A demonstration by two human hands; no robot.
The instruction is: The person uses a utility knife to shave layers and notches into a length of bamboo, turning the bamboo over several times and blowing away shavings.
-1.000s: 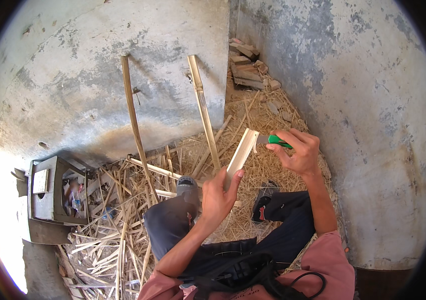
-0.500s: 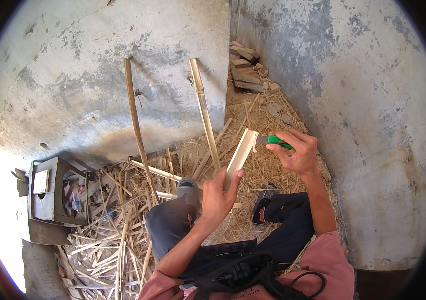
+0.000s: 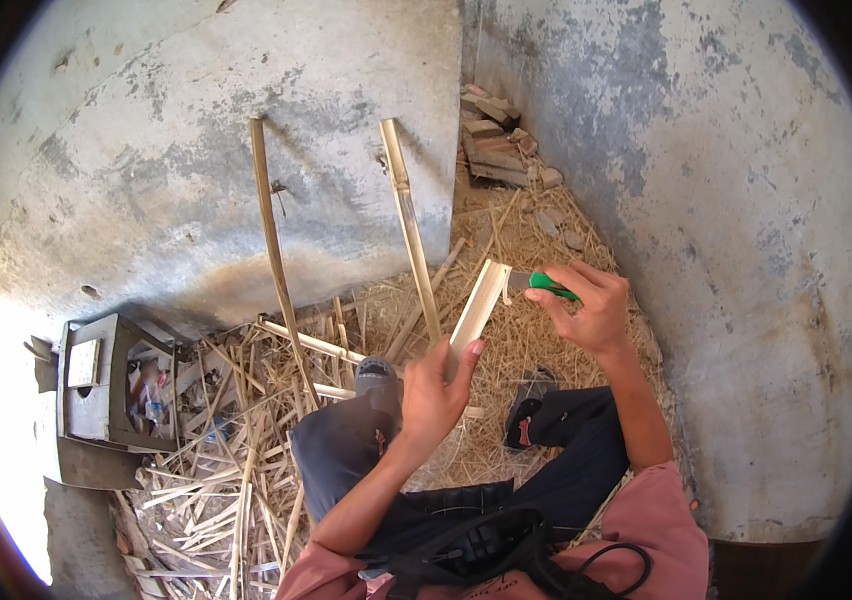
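My left hand (image 3: 437,392) is closed round the lower end of a pale, split bamboo piece (image 3: 481,302), which tilts up and to the right. Its upper end stands free of the fingers. In my right hand (image 3: 591,305) is a knife with a green handle (image 3: 554,286), gripped between thumb and fingers. The short grey blade (image 3: 520,280) points left and meets the right edge of the bamboo near its top. A thin curled shaving (image 3: 507,297) hangs from that edge, just under the blade.
Two long bamboo poles (image 3: 273,235) (image 3: 409,220) lean on the worn wall ahead. Split strips (image 3: 211,505) lie heaped at the left, beside a wooden box (image 3: 94,385) with litter inside. Shavings (image 3: 556,235) cover the floor. Bricks (image 3: 496,155) are stacked in the far corner. A wall (image 3: 766,300) stands close at right.
The knife and my right hand have shifted slightly left and down. The bamboo's upper end has dipped a little to the left, still in my left hand.
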